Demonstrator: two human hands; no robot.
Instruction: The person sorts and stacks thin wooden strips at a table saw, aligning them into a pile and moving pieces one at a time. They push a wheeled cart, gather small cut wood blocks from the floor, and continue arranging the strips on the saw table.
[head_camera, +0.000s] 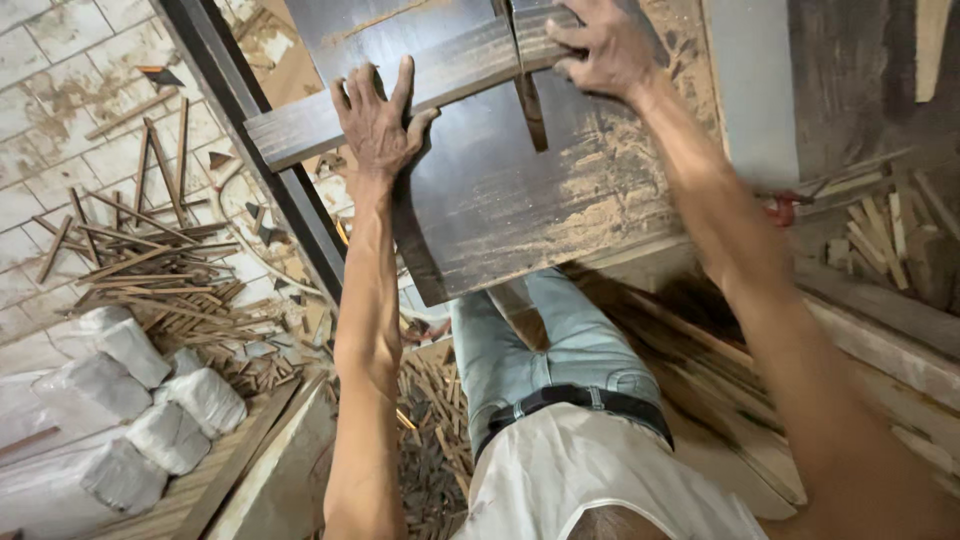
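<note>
A dark wooden plank (300, 125) lies across a dusty dark table saw top (500, 210). My left hand (378, 120) presses flat on the plank's left part, fingers spread. My right hand (605, 45) grips the plank's right part near the top edge of view. A narrow blade or slot (530, 105) stands between my two hands, where the plank looks split. Sawdust covers the table's right side (610, 190).
Thin wood offcuts (150, 250) are piled on the tiled floor at left, with white wrapped bundles (150, 400) below them. More strips (430, 440) lie by my legs. A dark metal rail (270, 150) borders the table; boards and scraps (880, 240) sit at right.
</note>
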